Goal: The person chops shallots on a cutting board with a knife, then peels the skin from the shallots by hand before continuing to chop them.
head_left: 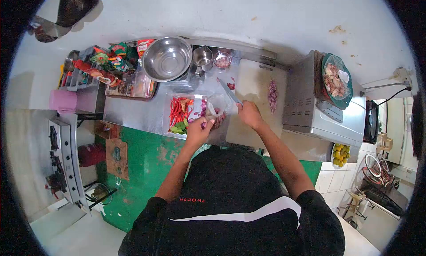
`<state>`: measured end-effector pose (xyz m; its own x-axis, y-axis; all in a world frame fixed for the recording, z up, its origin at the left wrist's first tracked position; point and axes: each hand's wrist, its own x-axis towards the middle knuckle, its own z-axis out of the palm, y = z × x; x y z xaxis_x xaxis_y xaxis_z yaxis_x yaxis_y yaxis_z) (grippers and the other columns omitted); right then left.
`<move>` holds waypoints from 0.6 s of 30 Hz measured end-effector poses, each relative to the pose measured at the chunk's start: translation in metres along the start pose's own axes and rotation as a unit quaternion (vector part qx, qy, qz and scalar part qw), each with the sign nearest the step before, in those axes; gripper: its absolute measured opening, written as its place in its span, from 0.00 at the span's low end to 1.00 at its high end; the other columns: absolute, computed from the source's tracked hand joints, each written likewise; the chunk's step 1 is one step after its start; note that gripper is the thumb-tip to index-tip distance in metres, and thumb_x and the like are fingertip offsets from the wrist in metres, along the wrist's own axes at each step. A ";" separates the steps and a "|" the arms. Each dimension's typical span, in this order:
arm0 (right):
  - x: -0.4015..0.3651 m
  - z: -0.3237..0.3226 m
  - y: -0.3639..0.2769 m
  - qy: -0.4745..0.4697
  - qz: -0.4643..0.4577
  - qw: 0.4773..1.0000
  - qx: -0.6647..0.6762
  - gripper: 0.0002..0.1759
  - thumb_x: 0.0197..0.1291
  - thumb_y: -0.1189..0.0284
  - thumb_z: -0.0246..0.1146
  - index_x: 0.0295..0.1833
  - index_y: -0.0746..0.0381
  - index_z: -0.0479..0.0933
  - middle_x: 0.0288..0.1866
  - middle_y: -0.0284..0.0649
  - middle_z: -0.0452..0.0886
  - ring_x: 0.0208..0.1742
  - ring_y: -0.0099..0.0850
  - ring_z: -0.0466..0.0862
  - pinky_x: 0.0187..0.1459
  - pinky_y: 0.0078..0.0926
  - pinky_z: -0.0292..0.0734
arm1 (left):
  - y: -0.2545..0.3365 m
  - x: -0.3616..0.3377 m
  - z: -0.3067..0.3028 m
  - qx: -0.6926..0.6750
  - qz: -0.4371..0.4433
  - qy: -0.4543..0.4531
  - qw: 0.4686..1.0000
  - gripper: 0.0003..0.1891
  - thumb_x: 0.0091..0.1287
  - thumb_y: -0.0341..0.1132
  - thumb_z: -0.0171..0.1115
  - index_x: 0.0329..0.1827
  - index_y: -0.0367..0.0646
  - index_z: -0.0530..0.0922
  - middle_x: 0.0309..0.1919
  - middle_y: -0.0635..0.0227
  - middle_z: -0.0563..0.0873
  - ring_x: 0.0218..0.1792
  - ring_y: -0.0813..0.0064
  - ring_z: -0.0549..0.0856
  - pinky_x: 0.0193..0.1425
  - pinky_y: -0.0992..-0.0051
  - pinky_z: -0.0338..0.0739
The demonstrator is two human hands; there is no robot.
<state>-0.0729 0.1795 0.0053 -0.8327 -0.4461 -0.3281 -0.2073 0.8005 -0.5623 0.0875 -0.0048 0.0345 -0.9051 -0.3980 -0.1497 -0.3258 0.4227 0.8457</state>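
My right hand [251,114] is closed round the handle of a knife [228,91], its blade pointing up and left over the edge of a pale cutting board [253,88]. My left hand [199,131] is closed on a small shallot at the near side of a clear plastic bag [216,106]. Beside it lies a clear tray [167,109] with red chilies [178,109], green leaves [180,127] and shallots. A row of sliced shallots [272,96] runs along the board's right part. Small reddish pieces [231,85] lie near the knife blade.
Behind the tray stand a large steel bowl [167,58], a steel cup [203,58] and a small bowl [222,59]. Packets and a container [133,85] fill the left. A metal appliance [306,101] carrying a green basket [336,81] borders the board's right side.
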 end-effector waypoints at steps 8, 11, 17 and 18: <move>-0.015 -0.001 -0.006 0.045 0.025 0.997 -0.057 0.21 0.68 0.61 0.54 0.39 0.70 0.78 0.35 0.61 0.82 0.41 0.58 0.83 0.46 0.53 0.77 | 0.004 0.029 -0.003 0.017 0.065 -0.055 0.996 0.21 0.65 0.45 0.65 0.26 0.35 0.72 0.21 0.54 0.77 0.22 0.58 0.75 0.29 0.63 0.69; -0.025 -0.007 -0.014 0.056 0.020 0.997 -0.044 0.22 0.68 0.60 0.54 0.38 0.71 0.78 0.34 0.61 0.82 0.39 0.58 0.83 0.45 0.53 0.77 | 0.007 0.045 -0.003 0.022 0.063 -0.050 0.997 0.20 0.66 0.43 0.65 0.26 0.35 0.72 0.21 0.54 0.76 0.23 0.56 0.76 0.30 0.62 0.69; -0.049 -0.017 -0.015 0.101 0.053 0.993 -0.012 0.22 0.68 0.58 0.55 0.38 0.70 0.78 0.34 0.61 0.81 0.38 0.60 0.82 0.43 0.54 0.77 | -0.004 0.140 0.015 0.099 0.177 -0.003 0.979 0.10 0.66 0.35 0.60 0.32 0.36 0.74 0.27 0.49 0.81 0.33 0.47 0.81 0.37 0.54 0.73; -0.057 -0.020 -0.016 0.104 0.056 0.993 -0.012 0.22 0.68 0.58 0.55 0.38 0.70 0.78 0.34 0.61 0.81 0.38 0.60 0.82 0.43 0.54 0.77 | -0.012 0.159 0.024 0.129 0.174 -0.023 0.976 0.08 0.66 0.33 0.59 0.34 0.36 0.75 0.30 0.48 0.82 0.36 0.45 0.82 0.39 0.52 0.74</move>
<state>-0.0326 0.2007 0.0483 -0.9389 -0.2633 -0.2216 -0.1180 0.8512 -0.5114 -0.0594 -0.0533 -0.0121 -0.9826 -0.1590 0.0959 -0.0488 0.7194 0.6928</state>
